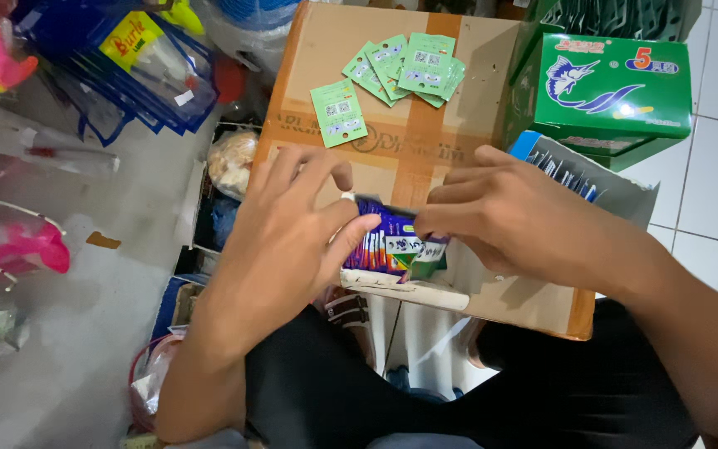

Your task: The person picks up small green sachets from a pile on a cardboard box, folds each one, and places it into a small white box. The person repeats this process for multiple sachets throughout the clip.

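Both hands are closed on a small stack of packets [394, 243], held just above the near edge of the cardboard box [392, 158]. One end is pinched by the left hand [292, 233], the other by the right hand [500, 220]. Green cards [400, 66] are spread at the far end of the box, and one green card [338, 112] lies apart from them. Beside the box a green carton [608, 87] is seen. If the grip is loosened, the packets could slide apart and drop off the box edge.
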